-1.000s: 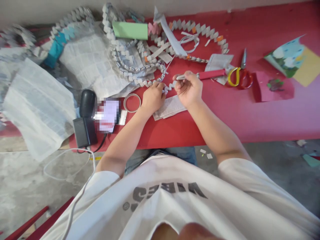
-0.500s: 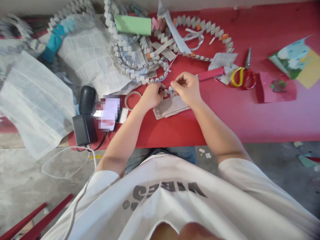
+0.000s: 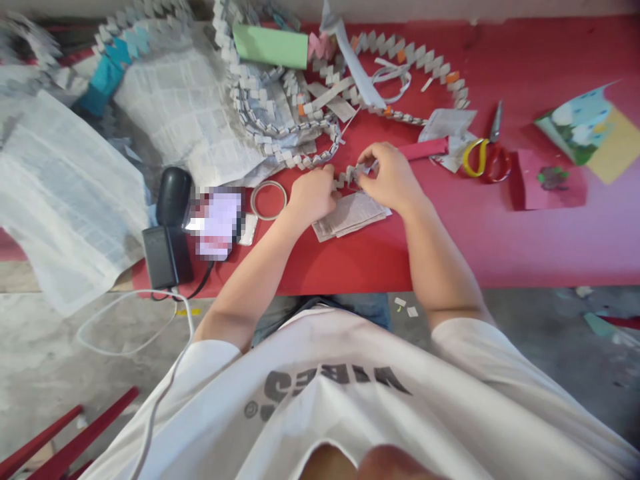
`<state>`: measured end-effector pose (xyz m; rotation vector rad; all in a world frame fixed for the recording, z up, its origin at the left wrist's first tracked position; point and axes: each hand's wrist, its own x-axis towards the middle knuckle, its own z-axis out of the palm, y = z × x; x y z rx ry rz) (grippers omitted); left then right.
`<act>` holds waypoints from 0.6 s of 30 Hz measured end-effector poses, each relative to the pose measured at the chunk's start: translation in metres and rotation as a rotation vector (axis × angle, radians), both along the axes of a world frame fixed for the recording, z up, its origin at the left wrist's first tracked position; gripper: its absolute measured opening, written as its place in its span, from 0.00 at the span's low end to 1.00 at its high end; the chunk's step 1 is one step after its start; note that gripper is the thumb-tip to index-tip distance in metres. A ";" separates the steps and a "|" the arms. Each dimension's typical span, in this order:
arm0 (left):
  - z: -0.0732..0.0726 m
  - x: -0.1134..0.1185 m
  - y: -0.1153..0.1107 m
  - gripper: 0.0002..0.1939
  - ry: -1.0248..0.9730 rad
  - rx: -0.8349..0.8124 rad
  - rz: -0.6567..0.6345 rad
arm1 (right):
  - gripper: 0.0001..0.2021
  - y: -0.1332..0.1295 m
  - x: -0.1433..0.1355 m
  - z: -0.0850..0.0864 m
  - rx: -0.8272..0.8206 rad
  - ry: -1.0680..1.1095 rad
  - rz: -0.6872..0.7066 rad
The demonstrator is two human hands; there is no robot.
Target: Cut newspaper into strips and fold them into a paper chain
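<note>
A short zigzag chain of folded grey paper (image 3: 345, 179) stretches between my two hands. My left hand (image 3: 313, 193) has its fingers closed on the chain's left end. At the other end, my right hand (image 3: 390, 175) pinches the chain between thumb and fingers; the exact fold in its grip is partly hidden. Just below the chain, a small stack of folded newspaper strips (image 3: 353, 215) lies on the red table (image 3: 345, 267). Behind my hands curls a long finished-looking woven paper chain (image 3: 300, 159).
Scissors (image 3: 487, 157) with yellow and red handles lie to the right, near a pink paper piece (image 3: 545, 180). On the left are a roll of tape (image 3: 269, 200), a phone (image 3: 217, 223), a black adapter (image 3: 167, 257) and newspaper sheets (image 3: 70, 200). A green paper piece (image 3: 273, 47) lies behind.
My right hand has moved slightly right, and more of the short paper chain shows between my hands. My left hand stays near its place, turned a little more palm-down.
</note>
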<state>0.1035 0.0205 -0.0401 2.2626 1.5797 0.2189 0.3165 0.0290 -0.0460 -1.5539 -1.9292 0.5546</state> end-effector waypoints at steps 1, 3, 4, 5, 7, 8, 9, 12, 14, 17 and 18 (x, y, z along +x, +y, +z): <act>-0.002 -0.001 0.001 0.18 -0.017 -0.009 -0.004 | 0.10 -0.002 -0.001 0.003 -0.055 -0.048 -0.009; -0.006 -0.003 0.004 0.16 -0.051 -0.006 -0.007 | 0.12 -0.007 -0.006 0.008 -0.145 -0.142 -0.039; -0.008 -0.004 0.005 0.15 -0.071 0.006 -0.003 | 0.12 -0.008 -0.009 0.009 -0.162 -0.185 -0.048; -0.010 -0.005 0.005 0.14 -0.093 0.018 0.004 | 0.11 -0.010 -0.012 0.009 -0.156 -0.225 -0.044; -0.013 -0.007 0.008 0.08 -0.150 0.033 0.031 | 0.07 -0.012 -0.017 0.007 -0.106 -0.281 -0.006; -0.015 -0.007 0.009 0.04 -0.187 0.035 0.049 | 0.05 -0.012 -0.019 0.006 -0.075 -0.295 0.007; -0.016 -0.007 0.011 0.02 -0.232 0.032 0.065 | 0.04 -0.012 -0.020 0.005 -0.046 -0.300 0.007; -0.017 -0.008 0.015 0.12 -0.406 0.027 0.101 | 0.03 -0.011 -0.018 0.002 0.010 -0.261 -0.049; -0.016 -0.008 0.017 0.13 -0.548 0.054 0.119 | 0.05 -0.009 -0.017 -0.001 0.031 -0.205 -0.072; -0.012 -0.010 0.013 0.12 -0.768 0.123 0.116 | 0.07 -0.006 -0.016 -0.006 0.097 -0.073 -0.050; -0.009 -0.011 0.011 0.13 -0.843 0.144 0.108 | 0.07 -0.005 -0.016 -0.007 0.135 -0.018 -0.037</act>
